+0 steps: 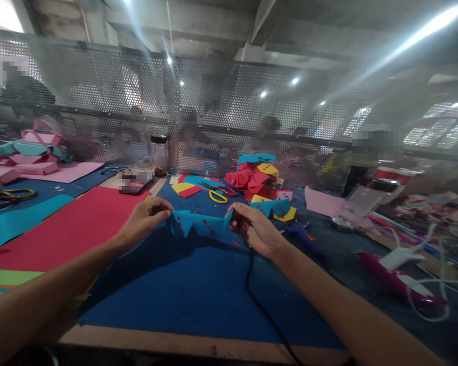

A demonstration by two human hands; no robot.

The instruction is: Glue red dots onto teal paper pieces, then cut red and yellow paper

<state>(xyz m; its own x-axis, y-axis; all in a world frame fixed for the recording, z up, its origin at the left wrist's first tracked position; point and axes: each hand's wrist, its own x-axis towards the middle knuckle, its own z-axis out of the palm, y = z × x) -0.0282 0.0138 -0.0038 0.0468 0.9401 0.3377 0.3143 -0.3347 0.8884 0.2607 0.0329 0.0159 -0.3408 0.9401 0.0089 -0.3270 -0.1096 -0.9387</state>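
Note:
Both my hands hold up a blue foam strip (pixel 200 222) with a zigzag lower edge and small red dots on it. My left hand (pixel 145 218) pinches its left end with closed fingers. My right hand (pixel 254 229) pinches its right end. The strip hangs a little above the dark blue sheet (pixel 198 290) spread on the table. A black cable (pixel 259 300) runs from under my right hand toward the table's near edge.
A red sheet (pixel 76 223) lies at left, with pink foam pieces (pixel 34 157) beyond it. Yellow-handled scissors (pixel 217 193) and a pile of red, yellow and blue cut pieces (pixel 257 180) sit behind. A glue gun (pixel 397 277) lies at right. A perforated metal screen (pixel 229 112) closes the back.

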